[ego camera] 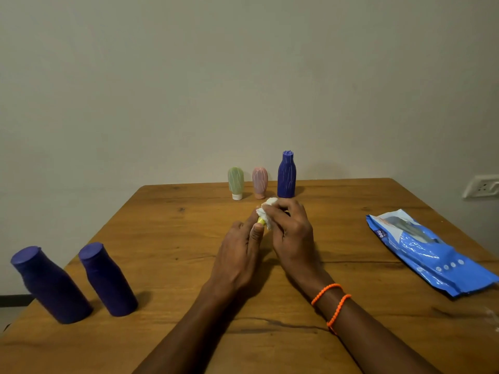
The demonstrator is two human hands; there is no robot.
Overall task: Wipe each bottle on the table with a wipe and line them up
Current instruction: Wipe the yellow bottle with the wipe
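We are holding a small yellow bottle [260, 220] up over the middle of the desk [172, 238]. Our left hand [240, 255] has its grip closed on the bottle, pinching it from the near end. Our right hand [290, 230] has its grip closed on a white wipe [267, 209] — the wipe is bunched up and wrapped over the far part of the bottle. Only a little bit of yellow shows, so we cannot tell its full shape.

We think this bottle is light and easy to lift. It may be a bit soft, so we should squeeze gently. The wipe looks damp, and that could make the bottle slippery — best to hold it by the bare end while we rub the rest.

At the back stand a green bottle [235, 182], a pink bottle [260, 182] and a tall blue bottle [286, 175] in a row. Two purple bottles [108, 279] wait near the left edge. A blue wipe pack [429, 252] lies on the right.
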